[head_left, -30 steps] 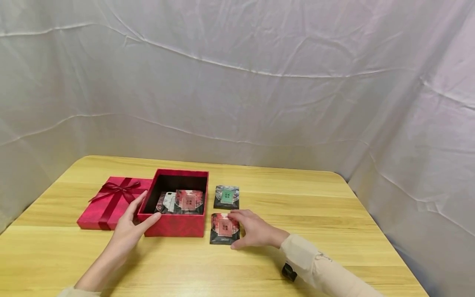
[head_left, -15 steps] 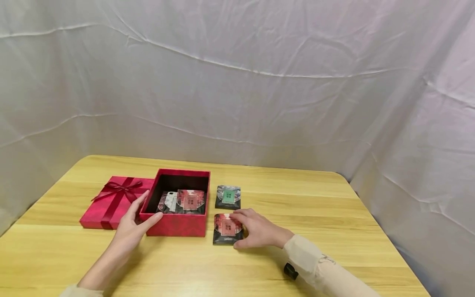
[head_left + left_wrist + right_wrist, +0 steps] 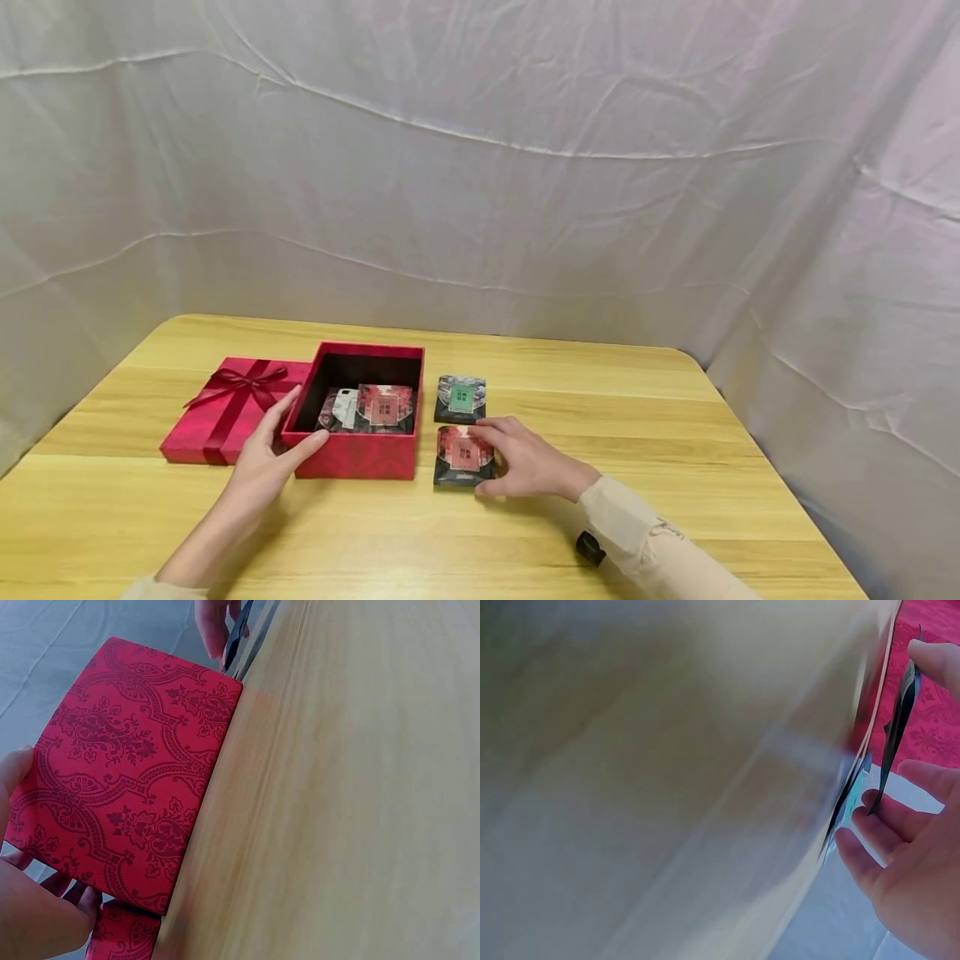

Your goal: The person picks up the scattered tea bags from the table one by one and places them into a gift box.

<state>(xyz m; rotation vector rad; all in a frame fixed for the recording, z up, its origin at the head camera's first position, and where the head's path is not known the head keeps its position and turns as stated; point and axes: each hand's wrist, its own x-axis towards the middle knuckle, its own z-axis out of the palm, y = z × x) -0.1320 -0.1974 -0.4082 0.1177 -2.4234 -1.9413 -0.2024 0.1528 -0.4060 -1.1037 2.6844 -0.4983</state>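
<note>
In the head view my left hand (image 3: 258, 462) grips the near left corner of an open red gift box (image 3: 360, 458), thumb at the front rim and fingers along the side. The left wrist view shows the box's patterned front wall (image 3: 127, 772). Right of the box, my right hand (image 3: 536, 462) pinches a flat black sachet with a red label (image 3: 463, 471) by its right side. Seen edge-on in the right wrist view, this sachet (image 3: 900, 712) stands off the table between thumb and fingertips. Inside the box lie several similar sachets (image 3: 385, 408).
A sachet with a green label (image 3: 461, 400) lies just behind the held one. The red box lid (image 3: 202, 429), tied with a dark red bow (image 3: 246, 379), lies left of the box. A pale cloth (image 3: 480, 192) hangs behind the wooden table (image 3: 600, 375).
The red-labelled sachet has come up off the table in my right hand, shifting slightly right and away from me. My left hand stays at the box corner.
</note>
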